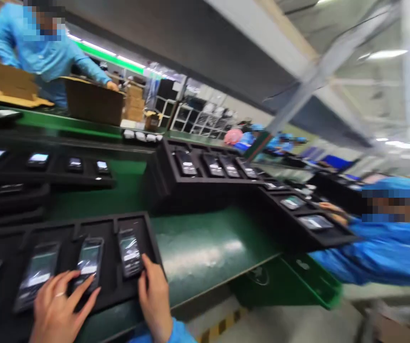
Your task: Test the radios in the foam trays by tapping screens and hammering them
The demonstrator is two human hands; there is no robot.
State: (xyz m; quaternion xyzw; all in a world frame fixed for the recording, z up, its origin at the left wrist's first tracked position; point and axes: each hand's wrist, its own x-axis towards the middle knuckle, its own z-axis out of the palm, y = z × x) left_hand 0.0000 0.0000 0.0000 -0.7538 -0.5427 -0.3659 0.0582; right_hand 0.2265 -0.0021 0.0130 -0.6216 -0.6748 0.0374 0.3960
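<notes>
"Left hand (60, 305) first?"
"Spread wide over the lower end of a wrapped handset (89, 257) in the black tray (110, 267)."
"And the right hand (154, 291)?"
"At the edge of the end handset (130, 252); I can't tell whether it grips."
"Beyond?"
"Green bench (205, 252), stacked trays (205, 195), a co-worker (379, 252) in blue at right."

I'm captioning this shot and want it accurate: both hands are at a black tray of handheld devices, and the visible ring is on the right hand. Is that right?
Not quite: the head view shows the ring on the left hand, not the right hand. The rest stands.
</notes>
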